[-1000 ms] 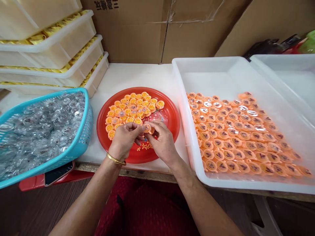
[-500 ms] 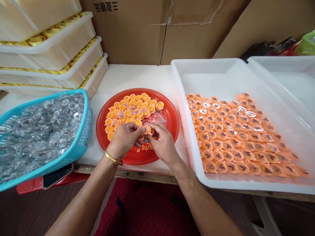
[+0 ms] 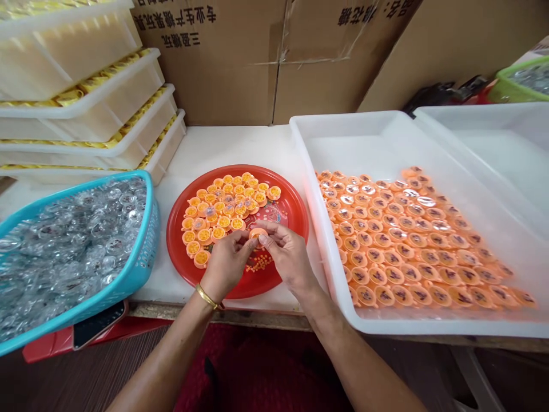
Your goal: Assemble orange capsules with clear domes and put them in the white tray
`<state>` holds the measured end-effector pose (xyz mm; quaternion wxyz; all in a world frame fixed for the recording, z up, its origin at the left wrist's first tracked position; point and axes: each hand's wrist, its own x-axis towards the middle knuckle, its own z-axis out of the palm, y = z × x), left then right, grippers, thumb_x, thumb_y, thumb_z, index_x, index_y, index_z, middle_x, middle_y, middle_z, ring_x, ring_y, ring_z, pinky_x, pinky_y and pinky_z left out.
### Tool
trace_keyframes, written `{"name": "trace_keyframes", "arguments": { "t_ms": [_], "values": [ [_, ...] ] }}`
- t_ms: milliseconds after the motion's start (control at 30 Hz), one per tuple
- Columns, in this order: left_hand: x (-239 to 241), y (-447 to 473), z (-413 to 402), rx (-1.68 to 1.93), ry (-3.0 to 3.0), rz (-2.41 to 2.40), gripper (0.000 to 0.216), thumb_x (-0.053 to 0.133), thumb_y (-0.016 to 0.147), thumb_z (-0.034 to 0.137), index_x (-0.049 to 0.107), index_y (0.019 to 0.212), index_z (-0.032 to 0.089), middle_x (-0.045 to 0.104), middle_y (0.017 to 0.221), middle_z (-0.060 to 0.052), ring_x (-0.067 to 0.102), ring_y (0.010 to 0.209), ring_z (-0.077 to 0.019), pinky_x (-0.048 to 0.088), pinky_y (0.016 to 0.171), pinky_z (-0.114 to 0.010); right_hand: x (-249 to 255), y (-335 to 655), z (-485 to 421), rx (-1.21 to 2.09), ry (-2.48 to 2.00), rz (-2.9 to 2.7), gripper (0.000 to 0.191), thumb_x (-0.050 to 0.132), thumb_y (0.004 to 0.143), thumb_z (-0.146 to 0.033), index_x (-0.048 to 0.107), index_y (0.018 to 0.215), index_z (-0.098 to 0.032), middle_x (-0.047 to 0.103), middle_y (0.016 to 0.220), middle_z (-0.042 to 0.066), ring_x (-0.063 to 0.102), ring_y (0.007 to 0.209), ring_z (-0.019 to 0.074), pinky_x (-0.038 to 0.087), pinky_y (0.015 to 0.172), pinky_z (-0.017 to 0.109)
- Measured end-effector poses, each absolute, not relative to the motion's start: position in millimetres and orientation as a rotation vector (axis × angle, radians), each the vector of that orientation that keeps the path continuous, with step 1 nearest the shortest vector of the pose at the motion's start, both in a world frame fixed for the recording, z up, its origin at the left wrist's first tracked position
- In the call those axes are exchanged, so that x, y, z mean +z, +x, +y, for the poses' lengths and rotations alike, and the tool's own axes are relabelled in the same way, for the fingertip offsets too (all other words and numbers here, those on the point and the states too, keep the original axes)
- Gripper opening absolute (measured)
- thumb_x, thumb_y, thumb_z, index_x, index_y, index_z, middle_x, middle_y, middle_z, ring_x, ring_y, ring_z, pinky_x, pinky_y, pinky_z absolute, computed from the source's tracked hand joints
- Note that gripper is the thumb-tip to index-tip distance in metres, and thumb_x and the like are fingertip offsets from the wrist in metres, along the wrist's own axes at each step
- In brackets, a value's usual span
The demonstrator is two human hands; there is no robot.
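Note:
Between my two hands is a small orange toy cup [image 3: 257,232], held over the front part of a round red tray [image 3: 294,220]. My left hand [image 3: 225,260], with a gold bangle at its wrist, pinches the cup from the left. From the right, the thumb of my right hand [image 3: 291,257] presses on its top and the fingers curl behind. My fingers partly hide the cup. Open cups with yellow candy pellets [image 3: 223,221] crowd the tray's left and back, and loose orange pellets [image 3: 259,263] lie near its front.
At left, a blue basket [image 3: 148,229] holds many clear plastic lids, beside stacked white crates [image 3: 165,149] with yellow contents. A white bin [image 3: 364,323] at right contains rows of covered orange cups [image 3: 403,252]. Cardboard boxes [image 3: 223,86] stand behind. A phone [image 3: 98,326] lies below the basket.
The view has shifted, so the scene sits slightly lower and leftward. Both hands still hold the cup; my right thumb has moved onto its top.

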<state>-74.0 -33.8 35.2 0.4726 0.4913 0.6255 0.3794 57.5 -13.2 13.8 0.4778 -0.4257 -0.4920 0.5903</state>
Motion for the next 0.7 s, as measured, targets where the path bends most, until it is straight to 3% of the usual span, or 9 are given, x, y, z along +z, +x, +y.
{"name": "trace_keyframes", "arguments": {
  "t_ms": [167, 300, 500, 700],
  "values": [
    [29.2, -73.1, -45.7, 0.954, 1.57, 1.687, 0.03, 0.049, 0.087, 0.042, 0.063, 0.086, 0.016, 0.065, 0.078, -0.006, 0.062, 0.067, -0.0175, 0.052, 0.064, -0.03, 21.4, 53.1, -18.9, 1.409, -1.08, -1.123, 0.021, 0.064, 0.079, -0.024, 0.068, 0.098, -0.018, 0.071, 0.097, 0.005, 0.066, 0.083, 0.0154, 0.053, 0.075, 0.027],
    [32.5, -77.8, -50.3, 0.975, 1.561, 1.742, 0.037, 0.052, 0.083, 0.053, 0.064, 0.09, 0.018, 0.067, 0.083, -0.006, 0.063, 0.065, -0.018, 0.052, 0.061, -0.029, 38.9, 52.7, -26.8, 1.421, -1.103, -1.118, 0.02, 0.06, 0.081, -0.023, 0.068, 0.097, -0.016, 0.071, 0.092, 0.005, 0.066, 0.08, 0.0149, 0.053, 0.073, 0.026],
    [49.7, -82.3, -34.5, 0.894, 1.303, 1.569, 0.052, 0.06, 0.069, 0.065, 0.064, 0.086, 0.016, 0.064, 0.06, -0.002, 0.061, 0.054, -0.0178, 0.052, 0.053, -0.028, 55.8, 59.7, -23.0, 1.421, -1.146, -1.256, 0.031, 0.054, 0.086, -0.023, 0.059, 0.116, -0.019, 0.068, 0.103, 0.005, 0.066, 0.091, 0.0156, 0.055, 0.079, 0.03],
    [53.3, -90.1, -33.3, 0.981, 1.244, 1.501, 0.049, 0.068, 0.069, 0.057, 0.065, 0.096, 0.016, 0.071, 0.08, -0.004, 0.066, 0.07, -0.018, 0.056, 0.065, -0.027, 66.9, 65.2, -14.1, 1.273, -1.215, -1.576, 0.028, 0.057, 0.085, -0.023, 0.065, 0.113, -0.02, 0.07, 0.096, 0.004, 0.066, 0.089, 0.0172, 0.052, 0.083, 0.033]
  ]
}}
